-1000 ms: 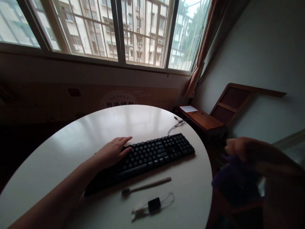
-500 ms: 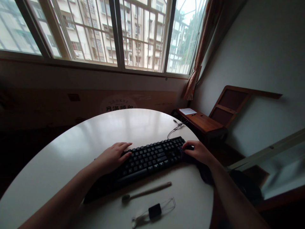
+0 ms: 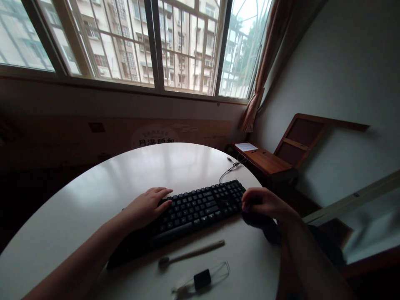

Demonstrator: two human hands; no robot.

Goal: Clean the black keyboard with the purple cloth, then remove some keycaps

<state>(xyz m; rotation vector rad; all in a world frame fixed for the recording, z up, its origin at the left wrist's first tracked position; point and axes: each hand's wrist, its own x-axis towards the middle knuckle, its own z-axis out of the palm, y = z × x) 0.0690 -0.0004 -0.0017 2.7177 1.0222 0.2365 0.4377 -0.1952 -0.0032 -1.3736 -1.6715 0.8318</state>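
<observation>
"Location of the long black plastic keyboard [image 3: 203, 206]?"

"Centre of the frame, laid at a slant on the round, glossy white table [image 3: 87, 196]."

"How are the hands set?"

"The left hand [image 3: 148, 204] is laid open, fingers extended, over the keyboard's left part. A dark purple cloth [image 3: 256, 219] is pinched in the fingers of the right hand [image 3: 261, 201], by the right end; whether keys are touched cannot be told."

"How is this best done?"

"The keyboard should probably be braced with light, flat pressure, and the loose cloth gathered so that the slim wooden-handled brush [image 3: 197, 251] and the black square wire-looped tool [image 3: 202, 279], lower centre, are not snagged."
</observation>
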